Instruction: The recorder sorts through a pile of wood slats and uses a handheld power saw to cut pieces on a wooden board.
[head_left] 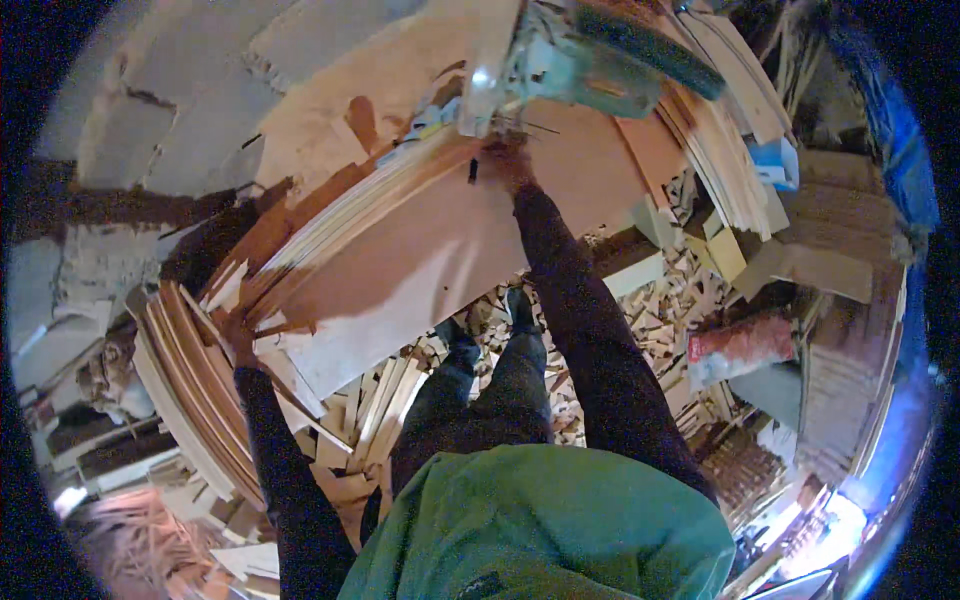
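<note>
My left hand (238,325) is at the near left end of a bundle of long, thin wooden strips (340,212), thumb and fingers spread around the end. The strips lie along the far edge of a broad, flat reddish-brown board (400,270) and run up to a green machine (585,75) with an upright metal plate (490,85). Beside the foot of that plate, my right hand (508,162) is at the far end of the strips. Its fingers are blurred, so their grip cannot be made out. A small dark piece (473,170) shows just left of it.
Curved wooden strips (195,385) stand stacked left of my left arm. More long strips (715,165) lie right of the machine. Offcuts (660,310) cover the floor around my feet. A red-and-clear plastic bag (740,350) and cardboard (815,270) lie at the right, near blue sheeting (915,200).
</note>
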